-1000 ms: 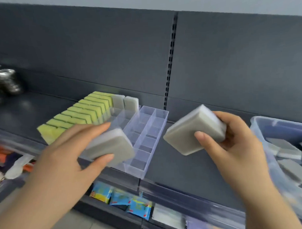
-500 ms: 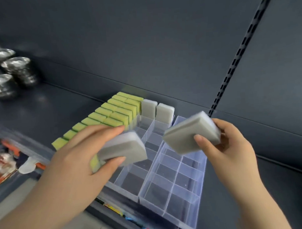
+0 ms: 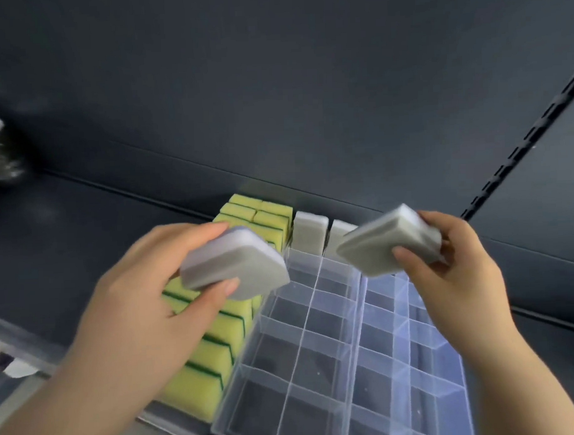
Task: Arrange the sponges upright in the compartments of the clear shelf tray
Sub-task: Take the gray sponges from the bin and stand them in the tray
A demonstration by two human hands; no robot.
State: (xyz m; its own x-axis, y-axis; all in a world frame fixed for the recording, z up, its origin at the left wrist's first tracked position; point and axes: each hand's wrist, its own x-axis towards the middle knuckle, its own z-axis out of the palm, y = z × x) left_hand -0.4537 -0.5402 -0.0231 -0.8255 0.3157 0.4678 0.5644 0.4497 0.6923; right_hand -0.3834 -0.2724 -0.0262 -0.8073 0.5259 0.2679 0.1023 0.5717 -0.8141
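Tray: one clear plastic compartment tray (image 3: pixel 356 345), lower centre.
Yellow-green sponges (image 3: pixel 215 350): two upright rows, centre-left.
Hands: two; my left hand (image 3: pixel 145 307) pinches one grey rectangular sponge (image 3: pixel 238 264), my right hand (image 3: pixel 456 270) a second grey sponge (image 3: pixel 387 243), mid-frame.
Upright grey sponges (image 3: pixel 310 231): two, tray's back.

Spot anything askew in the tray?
Nothing stands out: yellow-green sponges and two grey sponges stand upright in rows; the left hand and right hand each hold another grey sponge above the clear tray, not yet placed.
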